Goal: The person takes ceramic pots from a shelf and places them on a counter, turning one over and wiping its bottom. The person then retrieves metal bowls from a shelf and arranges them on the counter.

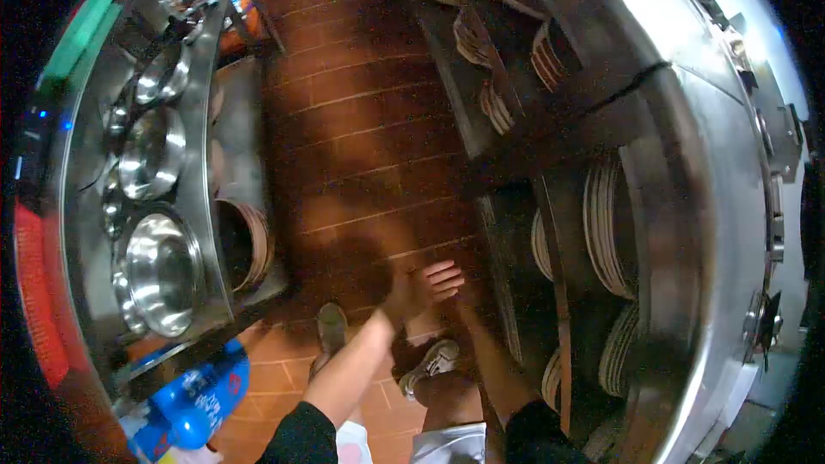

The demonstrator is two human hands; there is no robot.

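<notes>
My left hand point(406, 294) and my right hand point(445, 281) meet low in front of my body, above the tiled floor. Several lit fingers lie stretched side by side where the hands come together, seemingly those of the right hand. The left hand is dark and smeared by motion, and its fingers cannot be made out. I see no object in or between the hands. Nearest on the right are stacks of plates point(608, 228) on the shelves under a metal counter.
Shiny metal bowls point(161, 273) line the left shelf, with stacked plates point(256, 245) below. A blue bag point(202, 395) lies at lower left beside a red basket point(41, 292). A steel counter point(687, 172) bounds the right side. The tiled floor point(369, 133) runs between.
</notes>
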